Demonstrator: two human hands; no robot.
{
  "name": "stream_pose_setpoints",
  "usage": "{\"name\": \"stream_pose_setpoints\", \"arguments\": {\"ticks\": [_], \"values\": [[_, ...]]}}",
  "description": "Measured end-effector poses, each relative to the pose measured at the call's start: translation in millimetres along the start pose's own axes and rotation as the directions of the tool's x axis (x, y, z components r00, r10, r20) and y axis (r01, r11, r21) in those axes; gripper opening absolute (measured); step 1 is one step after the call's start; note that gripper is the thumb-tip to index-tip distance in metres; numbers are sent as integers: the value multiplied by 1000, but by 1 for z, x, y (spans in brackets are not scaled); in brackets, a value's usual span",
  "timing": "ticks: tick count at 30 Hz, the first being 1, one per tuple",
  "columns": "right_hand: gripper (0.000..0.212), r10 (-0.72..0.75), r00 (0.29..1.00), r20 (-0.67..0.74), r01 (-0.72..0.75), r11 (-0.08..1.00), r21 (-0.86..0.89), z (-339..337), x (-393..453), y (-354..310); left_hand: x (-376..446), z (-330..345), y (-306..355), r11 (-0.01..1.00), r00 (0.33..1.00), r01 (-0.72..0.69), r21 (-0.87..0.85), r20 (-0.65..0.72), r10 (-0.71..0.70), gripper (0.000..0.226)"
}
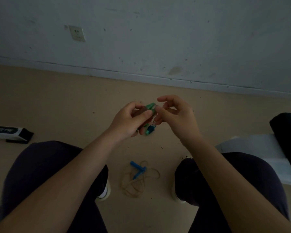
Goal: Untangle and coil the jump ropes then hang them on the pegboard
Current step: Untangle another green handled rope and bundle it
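My left hand [130, 121] grips a green-handled jump rope [150, 106] bundled in front of me; its green handle ends poke out above my fingers and a green-and-blue end [149, 131] sticks out below. My right hand [176, 115] pinches the same bundle from the right with thumb and fingertips, the index finger lifted. On the floor between my feet lies a second jump rope [139, 179] with blue handles [138, 169] and a tan cord in loose tangled loops. No pegboard is in sight.
My knees in dark trousers frame the floor patch. A white and black box [10, 133] lies on the floor at left. White sheets [259, 148] and a dark object [287, 132] sit at right. A wall with a socket [76, 33] stands ahead.
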State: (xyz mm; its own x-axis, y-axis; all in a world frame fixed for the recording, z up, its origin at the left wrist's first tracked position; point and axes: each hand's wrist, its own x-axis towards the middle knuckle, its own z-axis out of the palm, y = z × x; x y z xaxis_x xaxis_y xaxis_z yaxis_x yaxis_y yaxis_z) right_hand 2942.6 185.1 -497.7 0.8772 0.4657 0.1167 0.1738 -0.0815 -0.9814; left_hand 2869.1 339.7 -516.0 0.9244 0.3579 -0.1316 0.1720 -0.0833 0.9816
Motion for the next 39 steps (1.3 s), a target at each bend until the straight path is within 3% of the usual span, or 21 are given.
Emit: {"name": "stream_pose_setpoints", "arguments": {"ticks": [10, 14, 17, 21, 26, 31, 37, 39], "values": [[9, 57, 988, 142, -23, 973, -230, -8, 4, 0, 0, -2, -5, 996, 1000, -23, 84, 17, 21, 16], [21, -62, 992, 113, 104, 904, -416, -10, 5, 0, 3, -4, -5, 967, 997, 43, 253, 45, -56, 21], [16, -44, 996, 81, 66, 956, -287, -12, 4, -1, 5, -7, -3, 959, 995, 85, 269, 24, -95, 19], [12, 142, 987, -74, -140, 990, 34, -22, 14, 1, 2, -4, 2, 998, 997, -12, 69, 82, 6, 13], [15, 235, 972, 13, -235, 963, 136, -19, 13, 7, 2, -6, -1, 996, 999, -27, 81, 32, 25, 14], [9, 188, 976, 109, -184, 982, -50, -14, 10, 8, 0, -5, -6, 988, 999, -35, 149, 20, 32, 14], [27, 157, 984, 83, -135, 964, -228, -7, 4, 6, -3, -3, -2, 989, 999, -14, 149, 45, 7, 21], [29, 144, 988, 53, -130, 968, -214, -8, 4, 3, -3, -3, -2, 988, 998, -7, 156, 65, -3, 25]]}}
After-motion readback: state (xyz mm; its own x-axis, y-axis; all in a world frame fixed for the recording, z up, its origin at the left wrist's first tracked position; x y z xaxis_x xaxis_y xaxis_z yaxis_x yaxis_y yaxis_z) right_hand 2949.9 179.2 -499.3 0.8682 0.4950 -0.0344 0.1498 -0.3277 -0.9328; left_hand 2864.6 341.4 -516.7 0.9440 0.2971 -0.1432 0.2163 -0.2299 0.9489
